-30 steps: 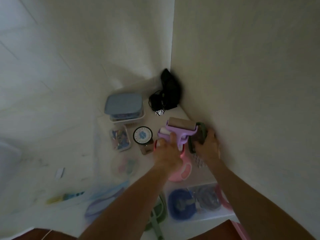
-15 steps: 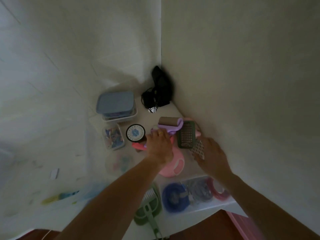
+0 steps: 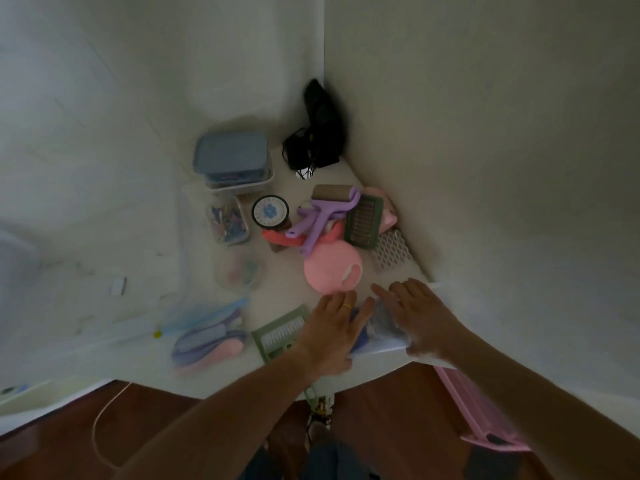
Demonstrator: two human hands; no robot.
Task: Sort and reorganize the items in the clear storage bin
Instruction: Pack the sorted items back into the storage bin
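A: How are the hands placed?

B: Both are laid on the clear storage bin (image 3: 384, 332) at the near edge of the desk (image 3: 294, 188). The left hand (image 3: 330, 336) is rested flat on its top, fingers straight, a ring seen on one finger. The right hand (image 3: 420, 317) is spread over the bin's right side, fingers straight too. Neither grip is closed on anything.

A: What is noted beyond the grip?

B: A pink round item (image 3: 330, 268) lies just past the left fingertips. Farther off, a purple lint roller (image 3: 329, 211) is piled beside a green grater (image 3: 363, 221). A green brush (image 3: 280, 336) lies just left of the left hand. The bin's contents are blurred.
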